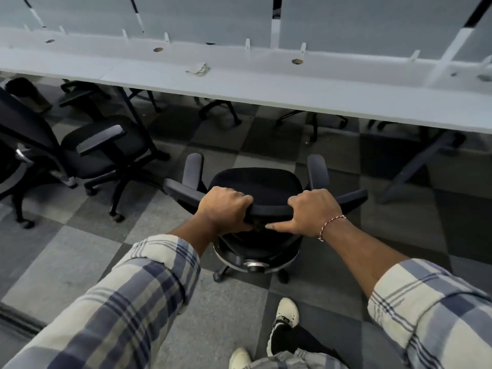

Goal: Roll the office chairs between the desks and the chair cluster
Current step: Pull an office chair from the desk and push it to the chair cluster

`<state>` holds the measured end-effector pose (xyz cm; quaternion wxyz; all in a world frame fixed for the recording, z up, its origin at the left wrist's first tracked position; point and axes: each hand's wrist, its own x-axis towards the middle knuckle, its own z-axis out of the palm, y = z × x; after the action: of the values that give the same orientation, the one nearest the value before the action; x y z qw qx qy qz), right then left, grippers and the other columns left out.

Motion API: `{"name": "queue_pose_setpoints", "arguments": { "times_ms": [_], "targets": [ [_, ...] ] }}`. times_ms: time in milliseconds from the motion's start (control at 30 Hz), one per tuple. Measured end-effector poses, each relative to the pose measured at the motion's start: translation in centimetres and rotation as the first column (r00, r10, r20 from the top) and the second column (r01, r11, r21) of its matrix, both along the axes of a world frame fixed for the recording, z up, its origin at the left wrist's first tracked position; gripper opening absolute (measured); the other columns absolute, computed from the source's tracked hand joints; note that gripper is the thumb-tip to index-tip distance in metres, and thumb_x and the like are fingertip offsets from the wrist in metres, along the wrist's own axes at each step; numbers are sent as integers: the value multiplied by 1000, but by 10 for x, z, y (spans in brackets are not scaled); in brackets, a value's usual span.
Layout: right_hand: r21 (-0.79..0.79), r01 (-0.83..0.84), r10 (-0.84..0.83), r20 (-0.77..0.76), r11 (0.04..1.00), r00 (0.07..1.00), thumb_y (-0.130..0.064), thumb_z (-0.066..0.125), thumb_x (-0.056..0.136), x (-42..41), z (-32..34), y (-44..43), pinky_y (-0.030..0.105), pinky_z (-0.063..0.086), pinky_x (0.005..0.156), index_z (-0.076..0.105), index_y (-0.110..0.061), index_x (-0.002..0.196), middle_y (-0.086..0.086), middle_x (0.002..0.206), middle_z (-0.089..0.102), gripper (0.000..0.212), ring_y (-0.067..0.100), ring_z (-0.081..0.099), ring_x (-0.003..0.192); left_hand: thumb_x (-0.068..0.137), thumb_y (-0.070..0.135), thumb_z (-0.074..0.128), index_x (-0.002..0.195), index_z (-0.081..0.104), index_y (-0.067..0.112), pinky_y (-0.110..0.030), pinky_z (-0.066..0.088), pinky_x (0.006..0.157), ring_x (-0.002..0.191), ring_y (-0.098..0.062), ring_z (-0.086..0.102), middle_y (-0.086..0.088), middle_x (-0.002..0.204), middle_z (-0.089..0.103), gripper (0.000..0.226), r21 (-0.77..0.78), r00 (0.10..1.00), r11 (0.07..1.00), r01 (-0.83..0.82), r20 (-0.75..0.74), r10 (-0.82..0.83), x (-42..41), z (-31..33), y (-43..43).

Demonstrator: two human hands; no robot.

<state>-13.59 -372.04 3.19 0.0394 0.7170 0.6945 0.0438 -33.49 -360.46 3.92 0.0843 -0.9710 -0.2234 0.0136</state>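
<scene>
Before desk [266, 83], hands [223, 209] [314, 211] grip chair [255, 179], fingers [239, 197] half-hidden

An open-plan office, by every sign; a long white table [292, 86] runs across the room as a shared row of workstations, with round cable holes [297, 61] cut through its top and pale divider panels [207, 17] standing along its back edge on small brackets; a black office chair [255, 182] with armrests and a wheeled base faces it; a second chair [106, 147] of the same sort stands to the left; more castor bases [221, 113] show under the table; the floor [66, 262] is laid in grey carpet tiles, checkered light and dark.
</scene>
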Motion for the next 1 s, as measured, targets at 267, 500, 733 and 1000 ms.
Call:
{"name": "queue_pose_setpoints", "arguments": {
  "times_ms": [267,500,733,1000],
  "targets": [
    [1,94,-94,30,996,995,-99,21,64,21,6,-17,30,46,63,61,-23,77,-6,67,59,87,15,59,66,83,62,54,92,56,25,-28,34,58,73,-16,62,10,78,55,38,-5,995,995,102,13,-102,31,3,1],
    [49,133,-134,25,990,991,-98,18,65,35,6,-11,29,42,58,57,-22,76,-7,62,56,86,15,54,59,85,61,54,93,57,26,-28,34,59,73,-14,61,12,76,48,36,-21,987,987,158,7,-158,52,5,20],
    [63,189,-191,16,980,982,-97,21,66,63,6,-4,28,36,57,48,-24,71,-8,60,53,78,13,49,56,85,60,55,82,42,27,-28,35,57,69,-15,61,12,72,47,35,-14,976,976,217,32,-216,91,5,36],
    [75,255,-258,32,964,966,-96,20,69,110,-7,21,30,42,56,50,-25,73,-8,62,53,77,13,52,57,85,61,53,83,54,25,-28,32,56,70,-17,63,8,77,62,36,8,967,968,250,54,-250,149,-10,70]
  ]
}}
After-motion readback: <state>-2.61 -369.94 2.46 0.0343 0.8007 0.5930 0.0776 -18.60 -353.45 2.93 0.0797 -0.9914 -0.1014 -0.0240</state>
